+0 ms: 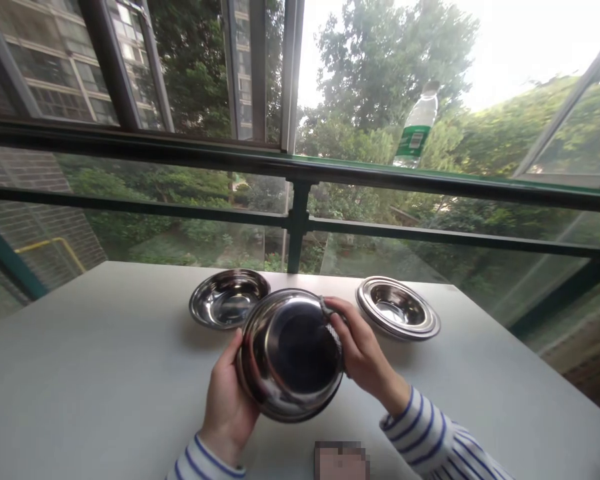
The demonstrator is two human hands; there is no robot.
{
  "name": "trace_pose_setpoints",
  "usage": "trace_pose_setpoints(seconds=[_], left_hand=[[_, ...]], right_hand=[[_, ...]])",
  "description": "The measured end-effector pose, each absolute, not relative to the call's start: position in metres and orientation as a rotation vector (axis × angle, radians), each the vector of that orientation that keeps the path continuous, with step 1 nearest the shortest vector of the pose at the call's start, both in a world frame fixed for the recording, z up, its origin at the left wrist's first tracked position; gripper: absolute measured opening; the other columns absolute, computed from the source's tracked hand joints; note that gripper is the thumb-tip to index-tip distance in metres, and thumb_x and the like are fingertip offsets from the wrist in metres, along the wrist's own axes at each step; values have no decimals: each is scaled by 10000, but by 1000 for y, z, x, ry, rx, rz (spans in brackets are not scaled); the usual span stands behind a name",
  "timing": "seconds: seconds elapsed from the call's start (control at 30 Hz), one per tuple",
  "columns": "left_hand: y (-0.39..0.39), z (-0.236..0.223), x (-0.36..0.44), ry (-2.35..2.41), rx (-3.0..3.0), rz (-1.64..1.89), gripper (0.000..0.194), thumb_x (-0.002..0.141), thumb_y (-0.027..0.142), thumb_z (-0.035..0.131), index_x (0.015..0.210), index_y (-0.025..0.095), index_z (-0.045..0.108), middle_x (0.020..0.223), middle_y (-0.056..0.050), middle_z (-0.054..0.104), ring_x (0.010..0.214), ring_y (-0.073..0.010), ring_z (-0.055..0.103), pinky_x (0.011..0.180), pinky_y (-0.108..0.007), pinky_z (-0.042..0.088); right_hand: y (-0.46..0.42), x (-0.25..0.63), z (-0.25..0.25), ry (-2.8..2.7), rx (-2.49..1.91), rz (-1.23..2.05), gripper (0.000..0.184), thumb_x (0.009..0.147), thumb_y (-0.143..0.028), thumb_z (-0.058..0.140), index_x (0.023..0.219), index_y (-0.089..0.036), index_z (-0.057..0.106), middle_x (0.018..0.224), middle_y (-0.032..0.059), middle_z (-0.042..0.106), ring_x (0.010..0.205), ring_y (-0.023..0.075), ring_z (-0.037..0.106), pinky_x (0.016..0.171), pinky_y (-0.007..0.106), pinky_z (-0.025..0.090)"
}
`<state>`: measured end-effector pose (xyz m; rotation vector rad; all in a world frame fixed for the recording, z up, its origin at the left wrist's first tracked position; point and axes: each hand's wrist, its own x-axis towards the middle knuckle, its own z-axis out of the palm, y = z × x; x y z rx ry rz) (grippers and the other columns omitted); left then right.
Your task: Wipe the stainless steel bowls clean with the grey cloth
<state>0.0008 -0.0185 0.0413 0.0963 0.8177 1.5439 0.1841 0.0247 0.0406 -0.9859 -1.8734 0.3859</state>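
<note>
L hand (227, 393) and R hand (363, 347) clamp stainless bowl (290, 353) at opposite rims, fingers closed for stable tilt. Beyond fingers, L bowl (229, 299) and R bowl (397, 308) rest on table (80, 347).

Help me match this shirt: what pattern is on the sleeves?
Blue stripes on white, on the right sleeve, clearest in the head view.

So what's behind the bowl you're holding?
Behind the held steel bowl sit a left steel bowl and a right steel bowl on the white table. It covers part of the left one and the table behind.
</note>
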Motion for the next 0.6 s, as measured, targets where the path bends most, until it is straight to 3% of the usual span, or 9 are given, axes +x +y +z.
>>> trace_pose_setpoints(seconds=[0.13,0.23,0.4,0.6], left_hand=[[-18,39,6,775,94,1523,236,848,179,476,906,84,684,822,-116,731,804,-225,688,810,-381,533],[-17,37,6,749,74,1542,250,864,159,443,870,75,678,831,-121,728,790,-206,690,821,-363,530],[-15,34,-1,727,46,1475,293,883,167,404,791,78,667,753,-108,719,758,-194,691,816,-344,533],[-15,35,4,725,55,1527,281,874,168,417,830,76,679,779,-123,726,798,-217,690,817,-373,531]], right_hand=[[20,169,57,-2153,-874,128,286,915,-237,380,1164,-169,505,1218,123,539,1166,218,463,988,410,403],[13,147,67,-2389,-724,-71,354,898,-261,409,1219,-133,483,1271,120,523,1234,255,391,1045,456,323],[-10,130,54,-2545,-463,-176,364,904,-277,392,1217,-123,496,1323,68,494,1287,216,334,1115,403,216],[8,163,56,-2539,-609,-138,370,906,-292,410,1239,-147,478,1347,95,461,1284,235,343,1078,434,293]])
